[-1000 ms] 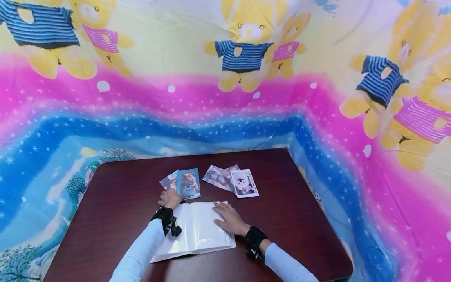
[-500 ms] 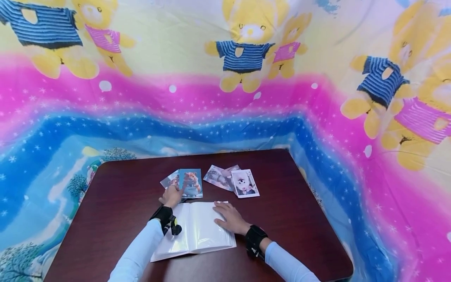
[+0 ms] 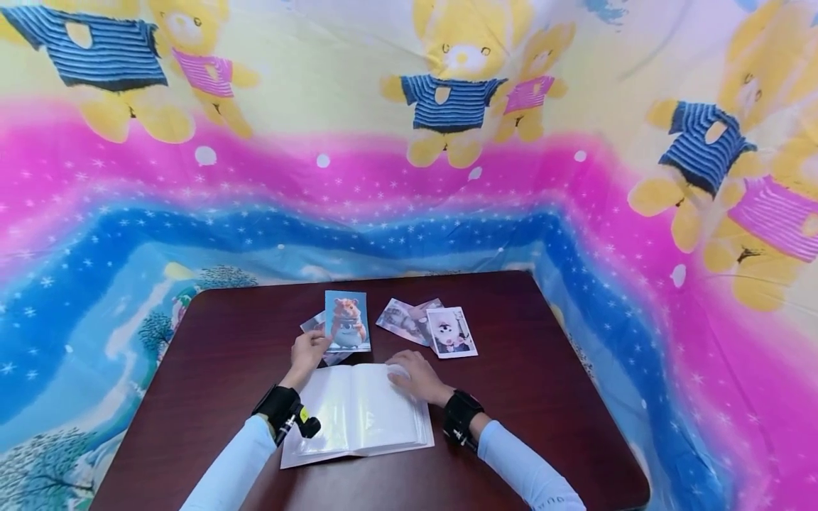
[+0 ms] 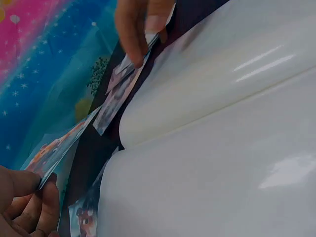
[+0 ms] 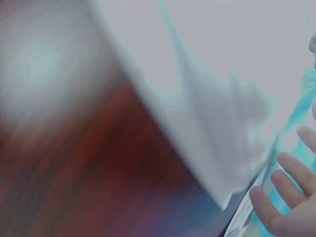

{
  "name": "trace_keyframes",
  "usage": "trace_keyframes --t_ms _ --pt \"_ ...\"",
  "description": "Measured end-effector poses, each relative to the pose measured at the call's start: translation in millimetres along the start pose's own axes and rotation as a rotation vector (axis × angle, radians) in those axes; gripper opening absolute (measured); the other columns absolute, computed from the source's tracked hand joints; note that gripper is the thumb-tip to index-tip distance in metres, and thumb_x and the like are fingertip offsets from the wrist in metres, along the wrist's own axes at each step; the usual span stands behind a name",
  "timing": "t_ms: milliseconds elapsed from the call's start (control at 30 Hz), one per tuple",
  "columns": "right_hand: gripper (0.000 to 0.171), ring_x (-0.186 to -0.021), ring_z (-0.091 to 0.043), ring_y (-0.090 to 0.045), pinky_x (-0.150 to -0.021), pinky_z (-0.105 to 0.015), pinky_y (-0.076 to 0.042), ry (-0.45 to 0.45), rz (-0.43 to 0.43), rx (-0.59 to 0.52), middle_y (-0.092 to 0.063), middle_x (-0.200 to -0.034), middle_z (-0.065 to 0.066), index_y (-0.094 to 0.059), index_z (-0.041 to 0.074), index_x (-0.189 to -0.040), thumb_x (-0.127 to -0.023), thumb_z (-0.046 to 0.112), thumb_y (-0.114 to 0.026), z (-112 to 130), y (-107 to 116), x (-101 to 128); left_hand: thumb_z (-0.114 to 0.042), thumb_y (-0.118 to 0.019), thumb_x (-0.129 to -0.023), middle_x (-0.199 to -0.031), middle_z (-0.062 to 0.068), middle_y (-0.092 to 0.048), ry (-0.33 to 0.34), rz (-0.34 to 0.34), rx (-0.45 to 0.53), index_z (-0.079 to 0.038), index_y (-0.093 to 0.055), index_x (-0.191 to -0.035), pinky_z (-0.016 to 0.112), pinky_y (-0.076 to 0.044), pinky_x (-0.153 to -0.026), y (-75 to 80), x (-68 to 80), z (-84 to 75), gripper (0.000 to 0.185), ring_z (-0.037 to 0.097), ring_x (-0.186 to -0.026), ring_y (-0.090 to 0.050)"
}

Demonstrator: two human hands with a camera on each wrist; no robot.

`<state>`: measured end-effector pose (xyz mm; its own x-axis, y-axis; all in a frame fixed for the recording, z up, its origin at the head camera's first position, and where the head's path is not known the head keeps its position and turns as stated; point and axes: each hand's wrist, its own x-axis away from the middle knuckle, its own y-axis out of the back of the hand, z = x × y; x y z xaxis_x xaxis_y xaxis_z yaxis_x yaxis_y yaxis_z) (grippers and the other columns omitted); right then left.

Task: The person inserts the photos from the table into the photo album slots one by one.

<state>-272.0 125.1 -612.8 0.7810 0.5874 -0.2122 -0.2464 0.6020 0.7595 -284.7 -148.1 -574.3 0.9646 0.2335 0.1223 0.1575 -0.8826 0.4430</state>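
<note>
A photo card with an orange hamster on blue (image 3: 348, 321) is pinched at its lower left edge by my left hand (image 3: 309, 349). In the left wrist view, thumb and fingers grip the hamster card (image 4: 59, 150), which is raised and tilted. Another card (image 3: 335, 358) lies partly under it on the table. In front, a white photo album (image 3: 383, 415) lies spread flat with glossy blank sleeves. My right hand (image 3: 418, 378) is at the top right of the album's right page, its fingers loosely extended; the right wrist view shows the fingers (image 5: 291, 190) apart.
Right of the hamster card, overlapping grey-toned photo cards (image 3: 402, 321) and a white-bordered card with a pale animal (image 3: 451, 331) lie on the dark red wooden table (image 3: 530, 397). A bear-printed curtain (image 3: 358, 184) surrounds the table's back and sides.
My left hand has lifted the hamster card up and away from the album, uncovering more of the card beneath. My right hand has stayed by the right page, its fingers shifting slightly.
</note>
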Motion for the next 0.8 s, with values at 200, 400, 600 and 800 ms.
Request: trace_keyframes --t_ms 200,400,600,800 --pt "0.05 -0.104 -0.036 -0.063 -0.091 -0.043 -0.051 -0.19 -0.063 -0.445 -0.063 -0.117 -0.021 -0.04 -0.011 -0.141 -0.104 0.019 -0.054 9.6 0.6 -20.1 -0.011 -0.064 -0.097 -0.105 0.025 -0.068 -0.053 0.068 0.086 0.011 -0.061 -0.119 0.046 -0.051 -0.084 0.3 27.9 -2.9 0.032 0.036 -0.098 -0.064" --pt "0.044 -0.089 -0.03 -0.064 -0.078 -0.045 -0.055 -0.316 -0.084 -0.666 -0.065 -0.104 -0.021 -0.042 -0.011 -0.137 -0.102 0.011 -0.056 14.1 2.8 -28.6 -0.01 -0.066 -0.095 -0.098 0.02 -0.071 -0.109 0.137 0.134 0.01 -0.062 -0.119 0.045 -0.05 -0.085 -7.0 50.5 -3.3 0.031 0.032 -0.095 -0.066" --pt "0.031 -0.072 -0.013 -0.059 -0.066 -0.03 -0.053 -0.347 -0.092 -0.669 -0.064 -0.089 -0.01 -0.053 -0.008 -0.12 -0.097 0.01 -0.064 9.1 1.4 -25.6 -0.009 -0.066 -0.095 -0.094 0.022 -0.071 -0.152 0.156 0.124 0.013 -0.063 -0.115 0.034 -0.05 -0.08 -11.8 57.9 -0.8 0.03 0.033 -0.094 -0.067" --pt "0.029 -0.073 -0.015 -0.059 -0.07 -0.039 -0.054 -0.333 -0.001 -0.66 -0.062 -0.093 -0.013 -0.053 -0.008 -0.116 -0.095 0.008 -0.066 5.9 -0.8 -9.6 -0.009 -0.067 -0.094 -0.095 0.022 -0.071 -0.147 0.174 0.132 0.014 -0.06 -0.12 0.036 -0.053 -0.082 -13.5 56.5 1.2 0.035 0.034 -0.095 -0.067"
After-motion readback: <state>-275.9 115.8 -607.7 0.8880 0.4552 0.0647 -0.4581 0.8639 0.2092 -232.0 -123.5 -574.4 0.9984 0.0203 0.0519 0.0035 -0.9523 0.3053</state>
